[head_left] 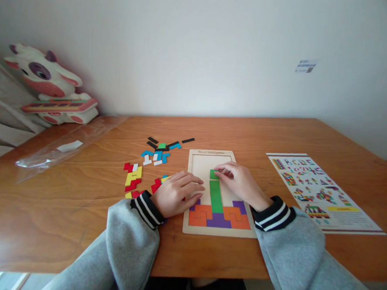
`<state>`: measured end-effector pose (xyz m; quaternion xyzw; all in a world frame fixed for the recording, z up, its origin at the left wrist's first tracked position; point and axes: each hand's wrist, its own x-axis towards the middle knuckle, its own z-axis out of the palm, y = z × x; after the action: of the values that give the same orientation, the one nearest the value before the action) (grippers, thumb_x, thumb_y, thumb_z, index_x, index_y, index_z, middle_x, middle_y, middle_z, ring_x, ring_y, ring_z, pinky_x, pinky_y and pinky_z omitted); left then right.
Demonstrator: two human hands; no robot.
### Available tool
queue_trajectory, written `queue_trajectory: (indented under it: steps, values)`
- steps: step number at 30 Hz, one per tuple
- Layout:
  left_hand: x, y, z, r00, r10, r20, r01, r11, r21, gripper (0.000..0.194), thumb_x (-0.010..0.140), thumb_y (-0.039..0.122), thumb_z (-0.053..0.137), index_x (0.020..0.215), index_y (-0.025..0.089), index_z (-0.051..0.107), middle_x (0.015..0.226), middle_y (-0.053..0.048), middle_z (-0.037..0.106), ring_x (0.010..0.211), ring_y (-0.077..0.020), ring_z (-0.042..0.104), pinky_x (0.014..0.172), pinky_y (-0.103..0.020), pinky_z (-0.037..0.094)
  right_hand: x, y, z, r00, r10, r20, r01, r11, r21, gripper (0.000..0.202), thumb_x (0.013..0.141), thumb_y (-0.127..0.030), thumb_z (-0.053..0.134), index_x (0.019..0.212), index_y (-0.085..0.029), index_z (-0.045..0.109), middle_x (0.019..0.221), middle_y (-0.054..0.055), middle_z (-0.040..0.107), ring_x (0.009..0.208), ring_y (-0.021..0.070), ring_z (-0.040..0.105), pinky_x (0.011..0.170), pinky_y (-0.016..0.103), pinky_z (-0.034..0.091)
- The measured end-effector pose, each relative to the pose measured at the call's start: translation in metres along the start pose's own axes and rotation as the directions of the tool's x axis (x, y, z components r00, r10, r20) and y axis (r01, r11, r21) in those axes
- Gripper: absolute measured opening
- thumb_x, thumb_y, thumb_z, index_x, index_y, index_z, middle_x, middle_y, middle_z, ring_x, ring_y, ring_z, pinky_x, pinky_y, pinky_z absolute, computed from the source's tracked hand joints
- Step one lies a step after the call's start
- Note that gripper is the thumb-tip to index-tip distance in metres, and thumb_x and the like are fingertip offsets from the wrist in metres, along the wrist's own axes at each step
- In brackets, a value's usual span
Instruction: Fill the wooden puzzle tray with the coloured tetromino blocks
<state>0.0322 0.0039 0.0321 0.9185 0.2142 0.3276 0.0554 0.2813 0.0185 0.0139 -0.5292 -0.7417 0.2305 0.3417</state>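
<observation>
A wooden puzzle board (219,231) lies flat on the table. Orange pieces (200,216) and purple pieces (219,221) fill its lower end, and a tall green strip (216,196) rises from their middle. My right hand (239,183) reaches over the board's right side, thumb and forefinger closed on a small green puzzle piece (213,174) just above the strip. Across the board's left edge rests my left hand (179,193), its fingers loosely stretched out and nothing visible in them. It partly hides red pieces (156,185) on the table beside the board.
Loose black, blue and white pieces (156,156) lie beyond my left hand, with red and yellow pieces (133,180) nearer. A printed pattern sheet (321,192) lies at right. Far left are a clear plastic bag (65,148) and a cow-shaped toy keyboard (60,106) by the wall.
</observation>
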Motion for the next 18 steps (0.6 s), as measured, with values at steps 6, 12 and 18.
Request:
queue_trajectory:
  steps: [6, 12, 18]
  values:
    - [0.0003, 0.0003, -0.0007, 0.999, -0.014, 0.035, 0.015, 1.000, -0.012, 0.013, 0.096, 0.022, 0.057, 0.102, 0.021, 0.068, 0.104, -0.007, 0.074, 0.096, -0.0192, 0.068, 0.087, -0.035, 0.057, -0.0008, 0.0012, -0.0010, 0.993, -0.107, 0.049, 0.110, 0.991, -0.070, 0.019, 0.096, -0.028, 0.057, 0.101, -0.022, 0.075, 0.103, 0.009, 0.069, 0.091, 0.0210, 0.067, 0.083, 0.038, 0.056]
    - [-0.0003, -0.0006, 0.0006, 0.998, -0.019, 0.059, 0.020, 1.000, -0.017, 0.011, 0.096, 0.021, 0.057, 0.100, 0.021, 0.068, 0.105, -0.007, 0.073, 0.096, -0.0191, 0.067, 0.087, -0.034, 0.057, -0.0012, -0.0030, -0.0013, 0.986, -0.151, 0.068, 0.155, 0.985, -0.071, 0.019, 0.096, -0.024, 0.057, 0.102, -0.023, 0.075, 0.101, 0.008, 0.069, 0.094, 0.0221, 0.065, 0.087, 0.040, 0.054]
    - [-0.0014, -0.0017, 0.0003, 0.998, -0.028, 0.063, 0.029, 0.999, -0.018, 0.011, 0.096, 0.020, 0.057, 0.099, 0.021, 0.068, 0.105, -0.007, 0.073, 0.096, -0.0192, 0.067, 0.087, -0.033, 0.056, -0.0010, -0.0022, -0.0005, 0.985, -0.154, 0.075, 0.160, 0.984, -0.084, 0.018, 0.096, -0.021, 0.058, 0.102, -0.021, 0.075, 0.100, 0.008, 0.069, 0.095, 0.0214, 0.065, 0.088, 0.039, 0.053]
